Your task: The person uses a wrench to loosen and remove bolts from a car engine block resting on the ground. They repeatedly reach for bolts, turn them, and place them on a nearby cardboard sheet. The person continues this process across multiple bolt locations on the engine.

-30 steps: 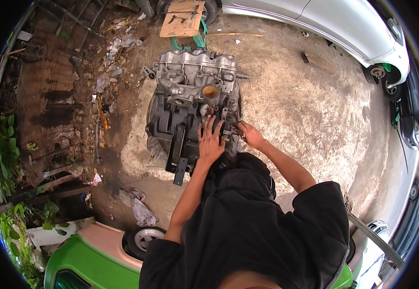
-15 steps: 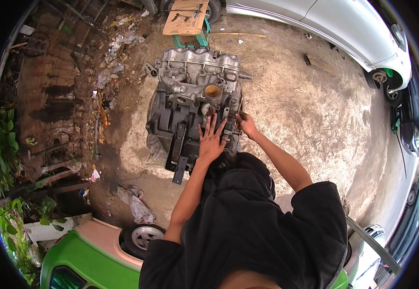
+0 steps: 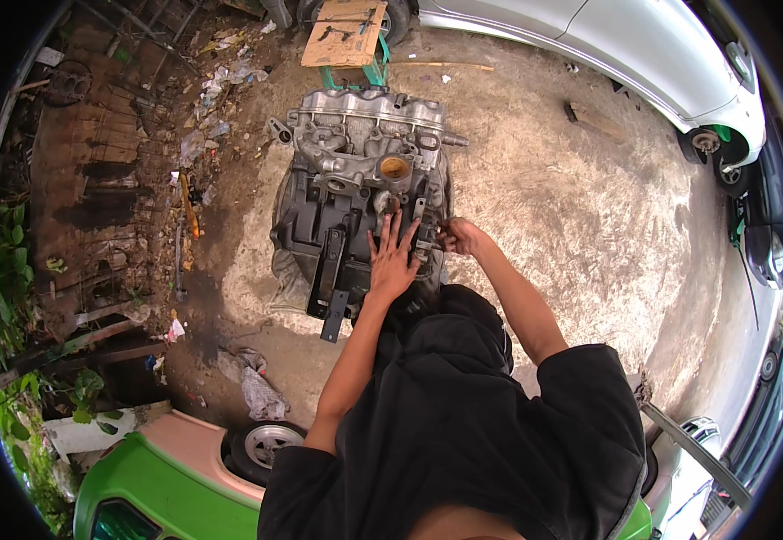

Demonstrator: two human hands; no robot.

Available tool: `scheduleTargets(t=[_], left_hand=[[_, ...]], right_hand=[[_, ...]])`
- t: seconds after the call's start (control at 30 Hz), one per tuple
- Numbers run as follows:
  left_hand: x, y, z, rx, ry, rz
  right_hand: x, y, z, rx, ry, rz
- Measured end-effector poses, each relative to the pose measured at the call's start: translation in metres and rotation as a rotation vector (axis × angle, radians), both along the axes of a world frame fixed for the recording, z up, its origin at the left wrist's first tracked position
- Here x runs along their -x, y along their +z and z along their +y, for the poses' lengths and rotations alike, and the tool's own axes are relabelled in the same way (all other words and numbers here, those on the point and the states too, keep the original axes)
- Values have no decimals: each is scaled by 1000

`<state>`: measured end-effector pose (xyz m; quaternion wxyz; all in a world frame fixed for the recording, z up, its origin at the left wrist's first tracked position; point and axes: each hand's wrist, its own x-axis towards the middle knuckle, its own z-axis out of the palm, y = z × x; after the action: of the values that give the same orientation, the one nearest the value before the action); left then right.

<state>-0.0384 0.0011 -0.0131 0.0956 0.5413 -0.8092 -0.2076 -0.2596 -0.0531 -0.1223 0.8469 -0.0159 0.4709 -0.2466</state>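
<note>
A car engine [image 3: 306,220] rests on the ground before me, its silver ribbed cover [image 3: 373,108] at the far end and dark metal parts nearer. A round opening [image 3: 395,167] with an orange-brown inside sits near its middle. My left hand [image 3: 393,263] lies spread on the near part of the engine, beside a black bracket [image 3: 330,274]. At the engine's right side, my right hand [image 3: 461,238] has its fingers pinched together against the edge. Whatever they grip is too small or hidden to make out.
Beyond the engine stands a green stool [image 3: 369,72] topped with a wooden board [image 3: 344,34] holding small dark tools. A silver car [image 3: 625,54] is at the far right, a green car [image 3: 166,486] at the near left. Litter [image 3: 220,85] and a wood scrap [image 3: 598,121] lie around.
My right hand has shifted slightly down and turned at the engine's right edge, fingers still pinched. The left hand keeps its place on the engine. The whole view has drifted slightly.
</note>
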Motion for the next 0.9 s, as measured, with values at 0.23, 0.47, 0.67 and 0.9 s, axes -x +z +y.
scheduleTargets(t=[0.23,0.47,0.67,0.9], left_hand=[[-1,0,1,28,7,13],[0,-4,1,44,3,29],[-2,-3,1,37,-6,25],[0,1,2,17,16,38]], right_hand=[[4,7,41,576,-191,502],[-3,40,66,1137,-53,923],[-15,51,66,1361,-13,1137],[-17,64,69,1258,53,1150]])
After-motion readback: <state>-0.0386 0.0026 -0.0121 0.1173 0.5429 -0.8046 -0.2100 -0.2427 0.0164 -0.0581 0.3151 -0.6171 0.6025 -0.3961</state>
